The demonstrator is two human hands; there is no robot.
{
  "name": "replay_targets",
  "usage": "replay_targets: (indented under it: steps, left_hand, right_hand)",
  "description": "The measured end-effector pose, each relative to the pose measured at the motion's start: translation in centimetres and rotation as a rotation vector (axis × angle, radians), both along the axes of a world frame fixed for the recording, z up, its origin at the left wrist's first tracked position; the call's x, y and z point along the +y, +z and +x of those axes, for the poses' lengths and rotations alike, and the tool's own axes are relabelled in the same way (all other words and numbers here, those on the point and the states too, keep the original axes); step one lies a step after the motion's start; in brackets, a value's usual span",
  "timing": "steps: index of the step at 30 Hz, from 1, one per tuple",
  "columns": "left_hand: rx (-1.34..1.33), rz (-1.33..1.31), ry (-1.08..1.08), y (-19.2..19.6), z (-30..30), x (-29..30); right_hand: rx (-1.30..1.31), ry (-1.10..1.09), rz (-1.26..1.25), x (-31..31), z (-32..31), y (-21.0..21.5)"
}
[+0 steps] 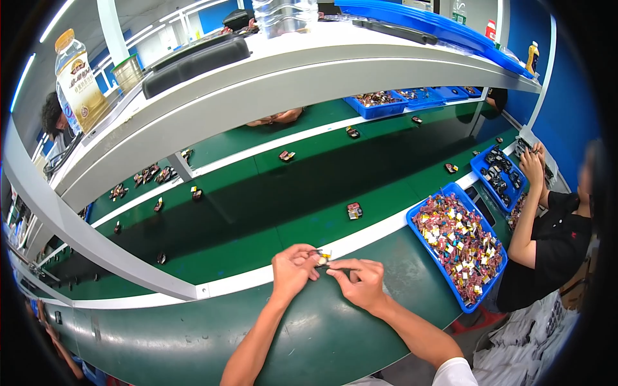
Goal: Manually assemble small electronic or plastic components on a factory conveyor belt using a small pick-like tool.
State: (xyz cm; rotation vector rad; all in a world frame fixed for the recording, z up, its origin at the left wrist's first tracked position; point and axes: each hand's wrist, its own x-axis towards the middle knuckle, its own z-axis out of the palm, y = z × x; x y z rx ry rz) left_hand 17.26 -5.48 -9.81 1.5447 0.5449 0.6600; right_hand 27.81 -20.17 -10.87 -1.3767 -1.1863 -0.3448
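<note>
A small part (322, 258), yellow and dark, sits pinched between the fingertips of my left hand (293, 269) and my right hand (360, 280), both closed on it just above the bench (309, 334) at its far edge, beside the white rail (386, 233) that borders the green belt (270, 212). With so little of it gripped, I judge a slip could drop it onto the belt, well short of the blue tray (450, 283) of parts at the bench's right end.

Two drink bottles (77, 80) (left one largest), five blue trays (421, 215).
</note>
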Motion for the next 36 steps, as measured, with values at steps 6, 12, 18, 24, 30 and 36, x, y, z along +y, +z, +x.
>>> replay_targets:
  steps: [6, 12, 18, 24, 30, 36]
  left_hand:
    - [0.041, 0.209, 0.35, 1.6, 0.4, 7.8]
    - [0.55, 1.072, 0.959, 1.2, -1.1, 13.7]
    - [0.089, 0.737, 0.165, 1.8, 9.0, 9.5]
    - [0.336, 0.815, -0.067, 3.2, 15.2, 5.4]
    - [0.555, 0.896, -0.094, 2.6, 15.5, 6.0]
    - [0.548, 0.417, -0.16, 3.2, 12.4, 5.6]
  right_hand:
    - [0.06, -0.068, 0.074, -0.5, 1.3, 0.1]
    - [-0.004, -0.021, 0.099, -0.1, 1.0, 0.4]
    - [-0.022, -0.018, 0.078, -0.3, 1.0, 0.2]
    - [-0.012, -0.04, 0.007, -0.5, 1.0, 0.3]
    - [-0.017, -0.016, 0.023, -0.3, 0.6, 0.4]
    - [0.023, -0.019, 0.008, -0.7, 1.0, 0.1]
